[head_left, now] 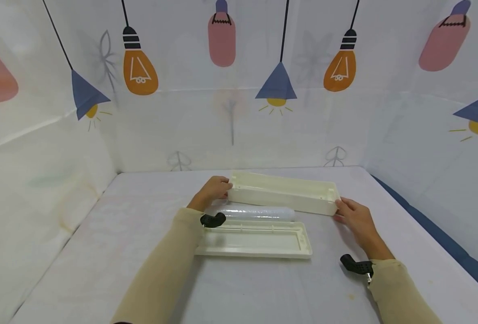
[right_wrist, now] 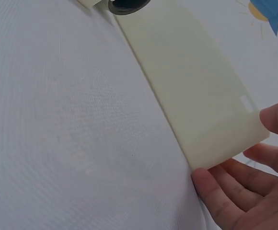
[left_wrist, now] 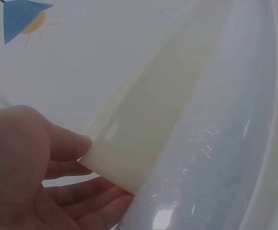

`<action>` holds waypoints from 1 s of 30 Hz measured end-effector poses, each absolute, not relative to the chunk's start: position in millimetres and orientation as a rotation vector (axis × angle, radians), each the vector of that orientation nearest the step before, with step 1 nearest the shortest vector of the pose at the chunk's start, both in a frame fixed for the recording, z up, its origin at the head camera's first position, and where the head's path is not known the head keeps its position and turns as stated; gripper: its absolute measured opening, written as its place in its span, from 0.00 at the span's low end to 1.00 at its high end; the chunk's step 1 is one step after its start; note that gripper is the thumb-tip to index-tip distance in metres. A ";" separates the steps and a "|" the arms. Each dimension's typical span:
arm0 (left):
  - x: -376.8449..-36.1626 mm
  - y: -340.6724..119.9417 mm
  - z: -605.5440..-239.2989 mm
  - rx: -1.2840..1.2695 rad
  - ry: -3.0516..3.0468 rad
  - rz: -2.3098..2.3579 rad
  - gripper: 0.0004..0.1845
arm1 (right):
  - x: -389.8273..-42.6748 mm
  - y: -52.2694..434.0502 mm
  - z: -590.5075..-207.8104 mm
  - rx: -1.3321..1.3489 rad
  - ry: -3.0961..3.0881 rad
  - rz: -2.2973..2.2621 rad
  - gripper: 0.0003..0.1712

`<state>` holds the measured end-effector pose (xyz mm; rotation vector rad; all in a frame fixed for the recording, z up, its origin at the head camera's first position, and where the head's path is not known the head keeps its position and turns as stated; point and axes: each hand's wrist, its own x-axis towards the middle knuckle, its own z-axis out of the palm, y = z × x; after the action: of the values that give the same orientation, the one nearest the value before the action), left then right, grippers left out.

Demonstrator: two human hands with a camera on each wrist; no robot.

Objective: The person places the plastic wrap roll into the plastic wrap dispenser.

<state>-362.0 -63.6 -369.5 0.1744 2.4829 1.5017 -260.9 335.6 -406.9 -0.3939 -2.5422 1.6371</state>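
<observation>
From the head camera, a long cream box (head_left: 283,192) lies across the table (head_left: 101,252), at twelve o'clock from a clear roll (head_left: 255,213) and a flat cream lid (head_left: 255,238). The left hand (head_left: 214,190) grasps the box's nine o'clock end; the right hand (head_left: 354,217) grasps its three o'clock end.

At the left wrist, thumb and fingers (left_wrist: 62,143) pinch the box's corner (left_wrist: 129,163), the roll (left_wrist: 215,158) just beside it.

At the right wrist, fingers (right_wrist: 235,191) cup the box's end (right_wrist: 201,110) on the white cloth (right_wrist: 57,120).
</observation>
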 end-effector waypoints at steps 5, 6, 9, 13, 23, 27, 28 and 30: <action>-363.9 -67.7 -372.1 0.213 2.509 1.508 0.19 | -261.8 334.6 -410.1 -0.375 -2.527 1.639 0.40; -364.1 -68.6 -372.2 0.220 2.516 1.512 0.18 | -261.9 334.4 -410.7 -0.371 -2.525 1.636 0.40; -363.9 -70.0 -372.1 0.233 2.496 1.553 0.19 | -261.4 333.0 -410.5 -0.380 -2.510 1.632 0.40; -365.7 -69.9 -372.8 0.219 2.467 1.591 0.20 | -259.9 331.6 -408.7 -0.390 -2.482 1.620 0.39; -365.7 -67.7 -368.6 0.155 2.434 1.668 0.22 | -255.5 329.2 -403.2 -0.324 -2.453 1.581 0.36; -364.8 -69.7 -367.7 0.140 2.442 1.660 0.21 | -254.8 327.6 -402.0 -0.307 -2.456 1.580 0.36; -364.7 -70.4 -367.9 0.144 2.444 1.652 0.21 | -254.7 327.0 -401.6 -0.306 -2.454 1.586 0.37; -364.1 -71.8 -368.3 0.160 2.446 1.632 0.21 | -254.9 326.0 -401.2 -0.309 -2.448 1.604 0.37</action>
<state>-364.1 -71.8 -368.3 0.1597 2.4462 1.6325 -254.9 326.0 -401.2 -0.3085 -2.4479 1.6040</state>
